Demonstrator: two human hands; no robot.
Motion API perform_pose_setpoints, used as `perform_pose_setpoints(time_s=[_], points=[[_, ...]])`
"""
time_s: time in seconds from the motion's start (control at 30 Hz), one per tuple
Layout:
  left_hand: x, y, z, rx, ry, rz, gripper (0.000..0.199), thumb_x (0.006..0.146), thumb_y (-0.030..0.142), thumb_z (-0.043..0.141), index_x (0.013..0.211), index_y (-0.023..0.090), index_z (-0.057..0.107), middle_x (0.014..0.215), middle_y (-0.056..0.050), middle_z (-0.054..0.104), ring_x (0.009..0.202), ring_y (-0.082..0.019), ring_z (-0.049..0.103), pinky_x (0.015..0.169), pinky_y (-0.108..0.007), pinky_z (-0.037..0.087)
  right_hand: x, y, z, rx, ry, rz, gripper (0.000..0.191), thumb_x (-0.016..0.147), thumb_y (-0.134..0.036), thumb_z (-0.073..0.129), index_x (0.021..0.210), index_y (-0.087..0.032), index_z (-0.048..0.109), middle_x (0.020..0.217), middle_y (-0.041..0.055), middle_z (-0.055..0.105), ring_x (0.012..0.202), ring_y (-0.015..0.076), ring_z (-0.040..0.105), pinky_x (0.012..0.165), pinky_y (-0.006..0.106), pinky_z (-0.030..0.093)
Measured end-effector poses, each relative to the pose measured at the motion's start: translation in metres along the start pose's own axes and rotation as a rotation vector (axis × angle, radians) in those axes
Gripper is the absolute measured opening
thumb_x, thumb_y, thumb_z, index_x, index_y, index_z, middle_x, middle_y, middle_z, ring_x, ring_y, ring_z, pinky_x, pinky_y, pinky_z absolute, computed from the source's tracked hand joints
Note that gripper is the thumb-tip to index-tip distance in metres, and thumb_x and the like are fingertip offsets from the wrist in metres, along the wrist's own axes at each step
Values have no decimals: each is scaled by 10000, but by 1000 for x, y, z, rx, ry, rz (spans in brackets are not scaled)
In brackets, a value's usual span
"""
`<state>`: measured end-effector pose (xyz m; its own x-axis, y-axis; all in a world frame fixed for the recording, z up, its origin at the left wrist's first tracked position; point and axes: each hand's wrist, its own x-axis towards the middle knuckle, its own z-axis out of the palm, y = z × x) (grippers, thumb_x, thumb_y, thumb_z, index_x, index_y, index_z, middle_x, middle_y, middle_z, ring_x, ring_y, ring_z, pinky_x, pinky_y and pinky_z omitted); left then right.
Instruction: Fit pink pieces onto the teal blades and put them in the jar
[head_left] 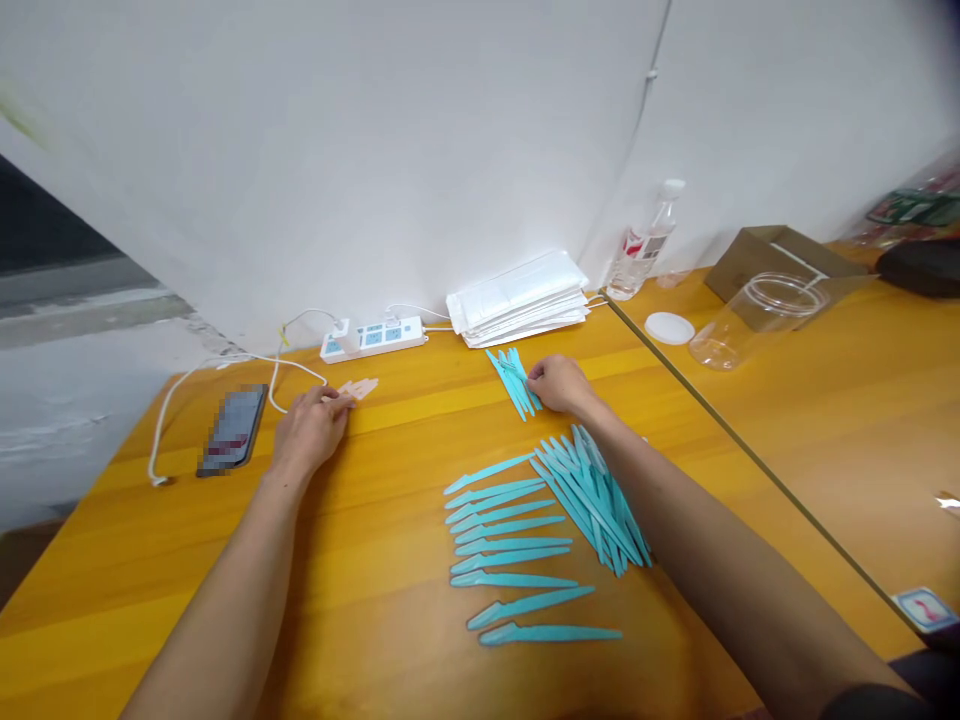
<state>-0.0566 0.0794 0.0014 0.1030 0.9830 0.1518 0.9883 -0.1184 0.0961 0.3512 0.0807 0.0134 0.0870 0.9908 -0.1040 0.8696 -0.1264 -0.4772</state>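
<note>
About 10 turquoise blades (555,633) lie spaced out on the table (360,600); the larger pile (592,500) beside them is unspread. Both forearms reach forward, palms down. The right hand (559,384) curls its fingers at a small turquoise bunch (511,380), the left hand (309,430) at pale pieces (360,388); I cannot tell whether either grips.

Phone (234,430) near power strip (373,340) (white).
</note>
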Motion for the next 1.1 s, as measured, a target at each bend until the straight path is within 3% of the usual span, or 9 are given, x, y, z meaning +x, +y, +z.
perform_pose_setpoints(time_s=[0.13,0.27,0.33,0.43,0.53,0.63,0.8,0.9,1.1], points=[[6,-4,-4,40,-114,116,373,902,384,441,968,194,755,1073,-155,701,1014,-340,626,884,-424,476,-22,0,-16,165,-56,-62,180,849,-249,580,879,-127,709,847,97,747,767,166,667,663,231,443],[-5,4,-7,-78,-148,150,378,873,373,481,1105,192,718,1003,-126,733,917,-300,670,830,-373,489,-57,1,-22,414,-195,-123,157,882,-253,534,917,-138,635,775,49,709,657,117,632,598,203,455],[-19,21,-10,-305,-159,116,417,871,427,520,1153,181,704,898,-99,733,798,-260,679,767,-343,499,-76,1,-21,593,-277,-126,156,878,-288,553,912,-146,606,735,19,656,611,107,589,558,203,437],[-50,61,-17,-851,-206,-25,434,850,524,610,1070,160,701,756,-50,701,642,-187,645,677,-303,513,-104,-2,-17,719,-348,-138,195,866,-349,593,890,-156,607,688,-22,572,577,95,503,526,203,382],[-79,104,-22,-1331,-213,-193,404,789,475,743,1014,146,677,858,-68,739,726,-163,680,736,-299,554,-125,-9,-12,711,-364,-166,228,854,-385,624,882,-160,642,683,-31,545,597,96,457,542,209,347],[-100,132,-19,-1566,-155,-349,417,737,401,821,1034,135,696,879,-71,762,779,-150,700,785,-286,571,-135,-15,-6,676,-371,-191,256,853,-418,635,871,-165,673,643,-46,502,582,97,405,534,219,296],[-114,139,-3,-1621,-82,-496,444,700,385,855,1039,126,731,958,-101,780,802,-165,728,837,-320,591,-138,-17,1,461,-298,-369,367,962,-423,473,730,-174,611,614,-44,459,587,105,354,556,230,265],[-115,135,4,-1582,-44,-494,443,703,400,850,1035,129,738,952,-102,781,784,-165,730,815,-313,593,-138,-19,3,334,-285,-440,348,983,-360,429,703,-184,540,614,-44,466,584,108,351,566,229,255],[-116,136,7,-1508,-46,-460,413,725,430,828,1017,148,750,901,-83,785,760,-154,724,799,-289,579,-137,-25,11,299,-275,-470,350,989,-339,420,712,-179,562,653,-24,513,623,118,426,604,228,290]])
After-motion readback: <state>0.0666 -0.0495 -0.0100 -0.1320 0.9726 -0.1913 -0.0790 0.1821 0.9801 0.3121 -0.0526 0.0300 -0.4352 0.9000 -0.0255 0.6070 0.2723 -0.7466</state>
